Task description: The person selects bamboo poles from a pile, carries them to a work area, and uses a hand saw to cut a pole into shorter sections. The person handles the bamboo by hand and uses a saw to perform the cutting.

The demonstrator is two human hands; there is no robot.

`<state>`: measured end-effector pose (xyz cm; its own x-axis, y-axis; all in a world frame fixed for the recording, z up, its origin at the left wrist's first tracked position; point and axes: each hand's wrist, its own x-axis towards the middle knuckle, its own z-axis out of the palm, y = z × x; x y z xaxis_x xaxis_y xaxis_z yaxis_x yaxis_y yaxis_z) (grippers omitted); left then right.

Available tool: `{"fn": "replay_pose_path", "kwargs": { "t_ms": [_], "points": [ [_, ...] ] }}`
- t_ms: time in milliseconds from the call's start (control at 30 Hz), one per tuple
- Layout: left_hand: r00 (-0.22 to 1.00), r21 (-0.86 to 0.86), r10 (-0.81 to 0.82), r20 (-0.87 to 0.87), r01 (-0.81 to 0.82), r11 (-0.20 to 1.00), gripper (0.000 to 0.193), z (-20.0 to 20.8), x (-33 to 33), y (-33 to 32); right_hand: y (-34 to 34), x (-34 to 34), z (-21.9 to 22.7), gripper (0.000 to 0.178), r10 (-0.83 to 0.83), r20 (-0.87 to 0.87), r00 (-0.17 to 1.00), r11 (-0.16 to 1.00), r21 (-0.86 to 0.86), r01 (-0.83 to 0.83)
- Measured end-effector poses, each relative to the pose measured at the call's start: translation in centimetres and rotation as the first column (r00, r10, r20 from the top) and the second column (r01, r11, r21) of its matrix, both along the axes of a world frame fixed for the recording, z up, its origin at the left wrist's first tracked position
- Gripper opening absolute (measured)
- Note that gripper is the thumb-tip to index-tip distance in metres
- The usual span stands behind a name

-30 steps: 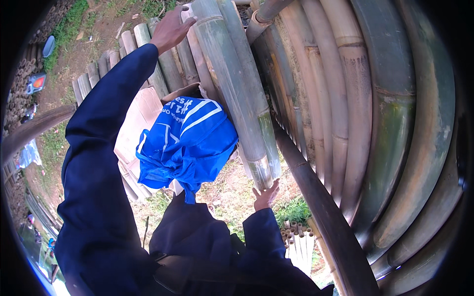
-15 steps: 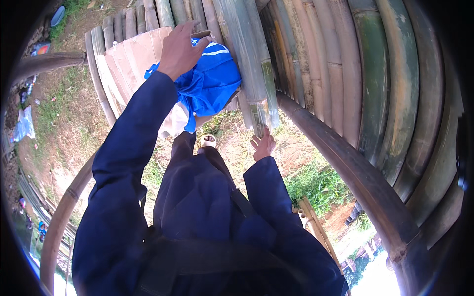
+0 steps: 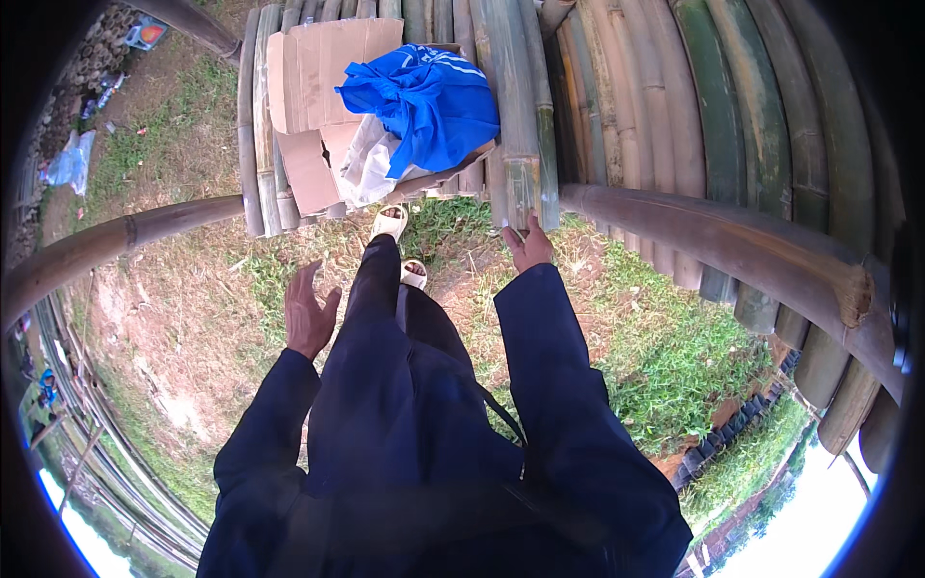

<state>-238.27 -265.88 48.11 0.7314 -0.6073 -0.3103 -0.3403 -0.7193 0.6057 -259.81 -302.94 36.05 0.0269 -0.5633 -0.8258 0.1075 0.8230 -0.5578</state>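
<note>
My left hand hangs in the air beside my leg, its fingers apart and nothing in it. Just below the near ends of the bamboo poles is my right hand, empty, with fingers spread; whether a fingertip touches a pole end I cannot tell. A blue cloth bundle, gathered into a knot with white markings on its far side, rests in an open cardboard box. White crumpled plastic pokes out from under the bundle. The box sits on a slatted bamboo platform.
A thick bamboo rail crosses at the right, below more bamboo slats. Another bamboo pole runs along the left. Beneath me is grassy, dry ground, and my sandalled foot points toward the platform.
My left hand has come off the blue bundle and dropped back toward my body. My right hand stays near the pole ends. The view has shifted, showing more ground.
</note>
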Motion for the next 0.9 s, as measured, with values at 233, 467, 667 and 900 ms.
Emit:
{"fn": "replay_pose_path", "kwargs": {
  "t_ms": [233,467,667,900],
  "points": [
    [0.675,0.463,0.401,-0.619,-0.099,0.881,0.09,-8.0,-14.7,20.2,1.4,-1.7,0.3,0.064,0.132,-0.111,0.985,0.991,0.051,-0.127],
    [0.687,0.53,0.391,-0.612,-0.011,0.848,0.07,-12.6,-19.5,34.5,16.0,-11.2,-1.6,0.054,0.941,-0.155,0.302,0.339,0.402,-0.851],
    [0.858,0.316,0.158,-0.488,0.005,0.949,0.039,-10.3,-20.6,40.4,30.7,-15.3,-1.0,0.063,0.98,0.041,-0.194,-0.186,0.528,-0.828],
    [0.767,-0.071,0.291,-0.572,-0.401,0.914,0.03,-13.3,-23.4,48.4,38.1,-6.1,-0.8,0.059,0.783,-0.12,-0.61,-0.559,0.294,-0.775]
  ]
}}
